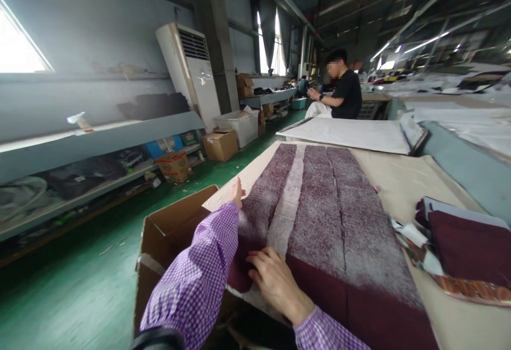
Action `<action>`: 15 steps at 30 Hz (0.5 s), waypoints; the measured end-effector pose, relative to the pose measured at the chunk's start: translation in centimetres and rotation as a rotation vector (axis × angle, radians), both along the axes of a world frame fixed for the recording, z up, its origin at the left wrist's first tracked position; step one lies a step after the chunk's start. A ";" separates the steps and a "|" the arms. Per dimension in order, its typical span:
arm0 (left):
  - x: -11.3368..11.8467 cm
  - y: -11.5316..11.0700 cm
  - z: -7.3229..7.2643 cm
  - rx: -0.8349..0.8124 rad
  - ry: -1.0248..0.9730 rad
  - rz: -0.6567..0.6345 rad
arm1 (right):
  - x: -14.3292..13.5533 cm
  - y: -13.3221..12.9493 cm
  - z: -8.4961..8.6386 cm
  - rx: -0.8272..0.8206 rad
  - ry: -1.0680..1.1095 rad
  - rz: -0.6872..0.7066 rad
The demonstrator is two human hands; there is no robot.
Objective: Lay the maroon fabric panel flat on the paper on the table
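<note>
Long stacks of dark maroon cut fabric (339,217) lie in strips along a brown paper-covered table (403,180). My left hand (237,192), in a purple checked sleeve, reaches forward and rests on the left edge of the leftmost strip; only its fingers show past the cuff. My right hand (275,283) lies flat with fingers spread on the near end of that same strip, next to a pale gap between strips. Neither hand visibly grips anything.
An open cardboard box (171,233) stands on the green floor by the table's left edge. More maroon pieces (467,243) lie at the right. A person in black (345,92) sits at the far end. Shelves, boxes and an air conditioner (191,73) line the left wall.
</note>
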State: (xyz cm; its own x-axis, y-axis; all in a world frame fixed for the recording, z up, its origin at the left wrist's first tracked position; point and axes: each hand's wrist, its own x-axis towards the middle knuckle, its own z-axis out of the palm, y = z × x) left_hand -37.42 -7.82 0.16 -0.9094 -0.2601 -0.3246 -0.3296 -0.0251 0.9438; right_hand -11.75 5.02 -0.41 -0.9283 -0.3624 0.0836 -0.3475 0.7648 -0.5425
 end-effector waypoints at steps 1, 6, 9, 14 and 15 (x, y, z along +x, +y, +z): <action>0.0 0.2 -0.2 -0.014 0.014 0.006 | 0.0 0.4 0.9 0.002 0.004 0.013; 0.2 0.3 -1.1 -0.060 0.062 0.016 | -3.1 1.9 4.2 0.113 0.066 -0.087; 0.5 0.5 -1.0 -0.058 0.071 0.008 | -6.5 2.4 4.1 0.188 0.083 -0.148; 0.5 0.0 -0.6 0.023 0.024 -0.015 | -9.6 3.3 2.7 0.254 0.051 -0.214; 0.3 -0.4 -0.6 0.061 0.003 -0.036 | -9.7 3.5 2.5 0.259 0.043 -0.219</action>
